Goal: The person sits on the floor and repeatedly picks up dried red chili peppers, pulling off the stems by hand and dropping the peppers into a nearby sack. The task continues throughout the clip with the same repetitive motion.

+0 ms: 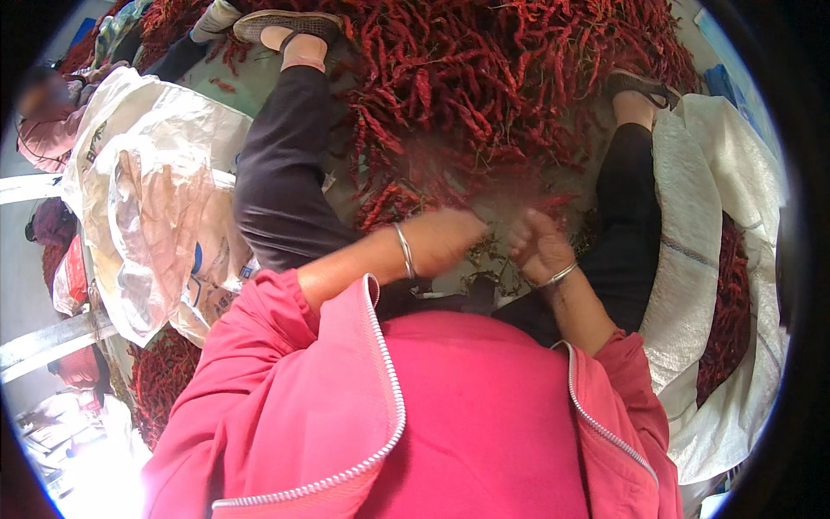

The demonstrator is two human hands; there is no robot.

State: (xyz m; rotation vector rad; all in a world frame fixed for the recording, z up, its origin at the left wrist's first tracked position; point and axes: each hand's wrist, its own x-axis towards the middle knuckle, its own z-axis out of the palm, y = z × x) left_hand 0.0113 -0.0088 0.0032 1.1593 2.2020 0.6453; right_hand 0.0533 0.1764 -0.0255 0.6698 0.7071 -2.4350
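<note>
A large heap of dried red chili peppers (467, 71) spreads over the floor between my outstretched legs. My left hand (447, 241), blurred by motion and with a silver bangle at the wrist, is over the near edge of the heap; whether it holds a pepper cannot be told. Close by on the right is my right hand (542, 246), also bangled, its fingers curled and partly blurred. A reddish blur lies just beyond both hands. Below and between them, loose stems and dry plant bits (486, 263) are scattered on the floor.
White woven sacks lie at my left (162, 149) and right (687, 259); the right one is open, with red chilies inside. More chilies (162, 376) lie at lower left. A person in pink (48, 139) sits at the far left, and another person's shoe (217, 19) shows at the top.
</note>
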